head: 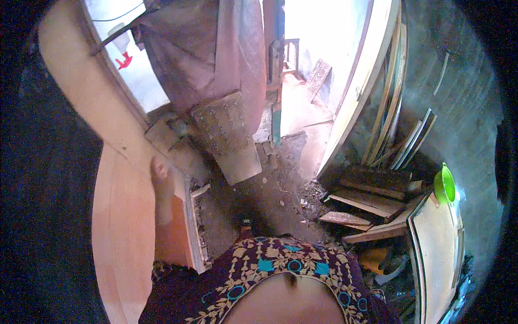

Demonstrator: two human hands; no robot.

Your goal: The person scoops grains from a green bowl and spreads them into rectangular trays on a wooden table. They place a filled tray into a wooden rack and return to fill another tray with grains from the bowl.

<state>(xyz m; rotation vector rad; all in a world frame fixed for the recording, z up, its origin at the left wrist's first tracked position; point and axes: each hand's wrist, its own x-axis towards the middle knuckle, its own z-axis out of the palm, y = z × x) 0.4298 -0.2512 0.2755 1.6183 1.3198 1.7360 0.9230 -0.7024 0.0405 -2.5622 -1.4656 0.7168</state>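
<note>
Neither of my hands is in view. Below me shows the embroidered dark garment (294, 259) on my own body, with leaf patterns and turquoise motifs around the neckline. Before me lies a dark dirt floor (279, 190) strewn with small debris. A worn, speckled board (226, 137) leans near the foot of a large hanging cloth (243, 60). On the left, a long pale wooden surface (123, 227) runs down the view, and an orange-brown panel (182, 231) stands beside it.
Bright light fills a doorway (307, 97) ahead. Stacked wooden boards (364, 202) lie at the right, with long planks (388, 97) leaning behind them. A green plastic basin (444, 184) rests by a pale tabletop (439, 251). A red-and-white object (124, 60) hangs at the upper left.
</note>
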